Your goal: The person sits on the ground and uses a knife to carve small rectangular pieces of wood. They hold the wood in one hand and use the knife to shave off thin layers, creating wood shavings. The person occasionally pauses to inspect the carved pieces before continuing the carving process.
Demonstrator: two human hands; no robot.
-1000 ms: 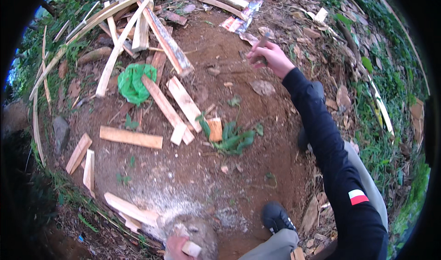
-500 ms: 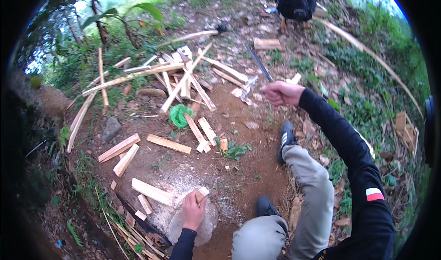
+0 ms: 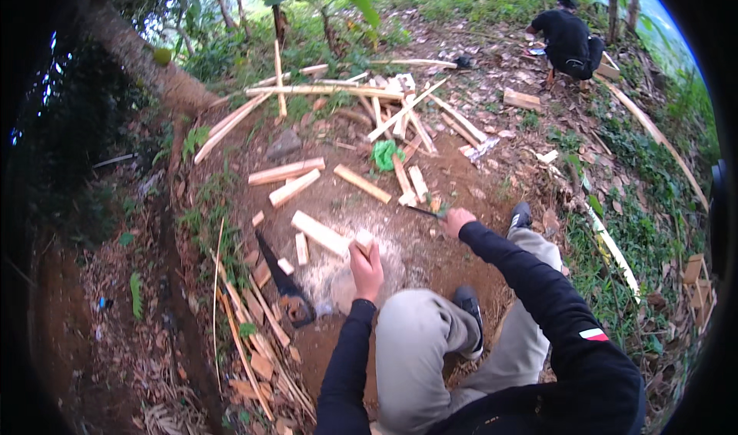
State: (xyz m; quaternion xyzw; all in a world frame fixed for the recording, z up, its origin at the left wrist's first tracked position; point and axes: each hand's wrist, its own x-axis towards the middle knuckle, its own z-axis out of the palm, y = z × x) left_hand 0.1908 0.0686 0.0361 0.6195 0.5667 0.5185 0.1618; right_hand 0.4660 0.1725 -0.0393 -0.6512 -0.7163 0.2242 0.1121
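My left hand (image 3: 367, 272) is closed around a short wooden block (image 3: 364, 240), held upright over the pale round chopping stump (image 3: 343, 287). To its right, my right hand (image 3: 458, 221) grips a machete (image 3: 422, 211) by the handle, its dark blade pointing left toward the block but apart from it. The blade looks foreshortened from here. A split wooden billet (image 3: 320, 233) lies beside the stump, with a smaller wood piece (image 3: 301, 248) close by. Left of them rests a handsaw (image 3: 278, 272) with a dark blade and wooden handle.
Beyond the stump lie several split billets (image 3: 286, 171), a green plastic bag (image 3: 387, 156) and a heap of wooden strips (image 3: 400, 112). Thin slats (image 3: 269, 350) spread at lower left. A person in black (image 3: 567, 41) squats at far right. A tree trunk (image 3: 146, 50) leans at left.
My right hand has come down from its raised position, bringing the machete lower and nearer the block. My left hand still holds the block. The whole view has shifted.
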